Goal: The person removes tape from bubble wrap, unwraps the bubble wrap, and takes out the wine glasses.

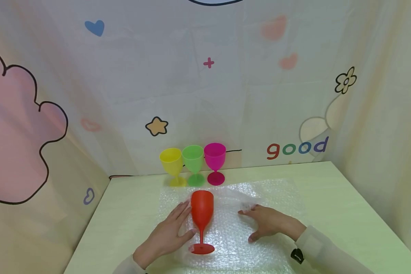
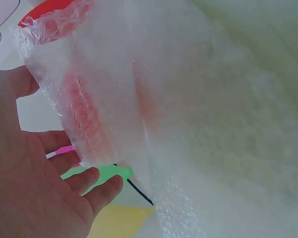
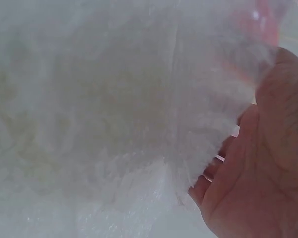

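A red plastic goblet point(image 1: 202, 207) lies on a sheet of bubble wrap point(image 1: 233, 243), its bowl pointing away and its round foot toward me. My left hand point(image 1: 169, 234) rests along the goblet's left side, fingers nearly straight and thumb near the stem. In the left wrist view, bubble wrap point(image 2: 104, 99) veils much of the goblet, and its red foot point(image 2: 47, 12) shows at the top. To the right of the goblet, my right hand point(image 1: 270, 220) touches a lifted part of the wrap, thumb and fingers spread apart. In the right wrist view its fingertips are partly hidden behind the wrap point(image 3: 139, 99).
Yellow point(image 1: 171, 161), green point(image 1: 193, 158) and magenta point(image 1: 215, 156) goblets stand upright in a row behind the wrap. They are near the back edge of the pale green table point(image 1: 123, 217). A printed curtain point(image 1: 209, 95) hangs behind and at both sides.
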Demonstrator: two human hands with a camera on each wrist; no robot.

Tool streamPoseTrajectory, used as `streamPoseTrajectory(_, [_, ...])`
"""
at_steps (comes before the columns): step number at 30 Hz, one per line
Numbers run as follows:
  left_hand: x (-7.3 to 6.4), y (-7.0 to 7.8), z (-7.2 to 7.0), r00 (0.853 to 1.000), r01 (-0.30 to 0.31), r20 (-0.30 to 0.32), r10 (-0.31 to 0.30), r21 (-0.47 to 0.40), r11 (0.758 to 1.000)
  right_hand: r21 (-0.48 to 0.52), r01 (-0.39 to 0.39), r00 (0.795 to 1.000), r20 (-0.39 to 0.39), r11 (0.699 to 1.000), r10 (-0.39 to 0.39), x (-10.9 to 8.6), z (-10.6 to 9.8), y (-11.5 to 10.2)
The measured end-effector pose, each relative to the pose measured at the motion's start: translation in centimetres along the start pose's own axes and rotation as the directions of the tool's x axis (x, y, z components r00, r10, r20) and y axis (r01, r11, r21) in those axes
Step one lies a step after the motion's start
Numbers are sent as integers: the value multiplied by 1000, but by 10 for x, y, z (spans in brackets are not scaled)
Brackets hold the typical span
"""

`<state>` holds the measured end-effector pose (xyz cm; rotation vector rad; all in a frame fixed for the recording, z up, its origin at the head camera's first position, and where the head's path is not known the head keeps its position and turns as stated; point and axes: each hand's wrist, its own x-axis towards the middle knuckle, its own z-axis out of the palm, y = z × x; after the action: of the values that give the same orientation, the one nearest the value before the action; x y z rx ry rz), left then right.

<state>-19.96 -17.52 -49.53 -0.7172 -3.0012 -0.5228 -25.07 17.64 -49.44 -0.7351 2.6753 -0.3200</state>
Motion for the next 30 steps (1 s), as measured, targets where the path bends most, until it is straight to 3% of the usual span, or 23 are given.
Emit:
streamPoseTrajectory(8, [-9,-17,3,1000,-12,7,12,36,999,-33,49,998,-37,998,-50,-5,-1,4])
streamPoseTrajectory(16, [-17,-33,5,999,31,43,-32,9,999,-31,58,998,-31,998,-59,-6,-2,3])
streamPoseTrajectory(20, [-20,-38,6,1000,-1,23,0,25,1000,-19,67,997,-34,998,-67,-5,-2,4])
streamPoseTrajectory(27, [-12,-23,-5,991,-69,-101,83,136,988,-38,98,993,-61,995,-100,-5,-7,-4])
streamPoseTrajectory(30, [-3,-11,-14,991,-98,-82,109,128,987,-71,140,984,-102,988,-147,-4,-12,-10])
